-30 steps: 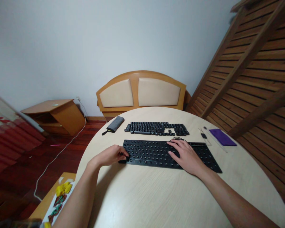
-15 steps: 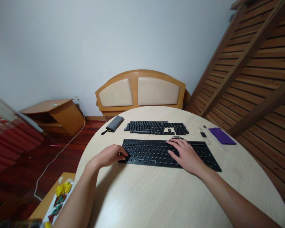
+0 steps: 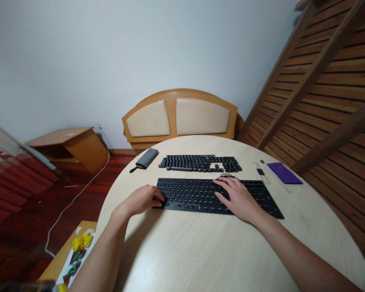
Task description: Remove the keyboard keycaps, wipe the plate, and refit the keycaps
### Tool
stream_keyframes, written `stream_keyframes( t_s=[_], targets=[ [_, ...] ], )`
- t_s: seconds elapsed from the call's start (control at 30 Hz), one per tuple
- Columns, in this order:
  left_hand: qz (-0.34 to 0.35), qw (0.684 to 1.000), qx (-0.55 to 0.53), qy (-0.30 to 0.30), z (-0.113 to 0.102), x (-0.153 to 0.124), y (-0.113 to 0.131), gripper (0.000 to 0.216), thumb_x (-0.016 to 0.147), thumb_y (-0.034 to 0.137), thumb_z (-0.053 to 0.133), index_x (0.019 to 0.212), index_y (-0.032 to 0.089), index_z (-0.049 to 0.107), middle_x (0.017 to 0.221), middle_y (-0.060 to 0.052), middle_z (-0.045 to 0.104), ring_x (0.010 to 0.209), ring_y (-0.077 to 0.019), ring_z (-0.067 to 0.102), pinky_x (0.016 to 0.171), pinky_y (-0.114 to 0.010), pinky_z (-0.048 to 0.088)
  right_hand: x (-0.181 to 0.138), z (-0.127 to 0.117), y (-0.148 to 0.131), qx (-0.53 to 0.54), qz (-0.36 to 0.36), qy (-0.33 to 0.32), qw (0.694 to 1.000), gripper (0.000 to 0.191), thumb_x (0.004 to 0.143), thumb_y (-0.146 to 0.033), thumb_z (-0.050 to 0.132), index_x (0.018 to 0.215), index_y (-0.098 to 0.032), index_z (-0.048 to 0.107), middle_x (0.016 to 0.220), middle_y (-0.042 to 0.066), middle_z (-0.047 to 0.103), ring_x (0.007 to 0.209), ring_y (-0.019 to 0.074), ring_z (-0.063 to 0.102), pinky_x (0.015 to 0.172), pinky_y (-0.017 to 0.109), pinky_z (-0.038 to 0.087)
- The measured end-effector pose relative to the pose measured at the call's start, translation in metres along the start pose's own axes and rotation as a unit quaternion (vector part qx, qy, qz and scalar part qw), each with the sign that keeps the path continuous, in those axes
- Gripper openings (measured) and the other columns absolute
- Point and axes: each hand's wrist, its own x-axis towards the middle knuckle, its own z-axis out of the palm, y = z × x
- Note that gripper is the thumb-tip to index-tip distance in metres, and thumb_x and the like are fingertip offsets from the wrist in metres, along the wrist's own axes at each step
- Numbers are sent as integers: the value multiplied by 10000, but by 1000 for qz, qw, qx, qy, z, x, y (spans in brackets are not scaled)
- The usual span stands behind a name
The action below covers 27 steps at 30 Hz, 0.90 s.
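- Centrally, we see the keyboard base [image 3: 197, 194], black and stripped of its caps, lying flat across the far half of the round table [image 3: 200, 251].
- Our left hand [image 3: 140, 199] sits at the base's left end, fingers curled together over the corner. We cannot tell whether they actually clamp the edge.
- Our right hand [image 3: 239, 198] lies palm-down on the base, right of centre, with its fingers extended, slightly apart and grasping nothing.
- Steadying the base well calls, in our judgement, for even pressure from the flat hand and a light hold at the corner. That should spare the bare switch stems and leave the rows of loose keycaps [image 3: 197, 163] just behind undisturbed.
- Grey pouch [image 3: 147, 158], far left of the table: it appears closed and its contents are hidden.
- Cabinet [image 3: 69, 148], on the floor at left: its open shelf is too dark to read.
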Motion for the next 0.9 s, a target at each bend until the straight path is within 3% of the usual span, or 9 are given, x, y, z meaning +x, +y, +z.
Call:
stream_keyframes(
  t_s=[0.2, 0.43, 0.9],
  targets=[
    [-69, 998, 7, 15, 0, -1, 6, 197, 758, 251, 682, 908, 246, 809, 896, -40, 792, 740, -216, 673, 645, -275, 424, 0, -1, -2, 3, 1, 6, 1000, 416, 975, -462, 485, 1323, -279, 619, 1367, 82, 607, 1271, 301, 503, 1075, 507, 425],
    [-30, 999, -12, -6, -2, 1, -1, 189, 777, 268, 684, 915, 248, 811, 876, -31, 794, 723, -196, 669, 657, -255, 428, 0, 0, 0, 5, 0, 4, 1000, 420, 973, -473, 486, 1333, -297, 609, 1370, 73, 605, 1267, 306, 506, 1068, 514, 429],
    [-54, 997, 61, 7, -1, -1, 8, 206, 714, 240, 682, 884, 270, 793, 872, -16, 784, 714, -200, 651, 575, -260, 373, 0, -1, -2, 1, 1, 5, 1000, 414, 974, -453, 489, 1331, -283, 610, 1372, 75, 603, 1272, 299, 502, 1077, 498, 427]
  ],
)
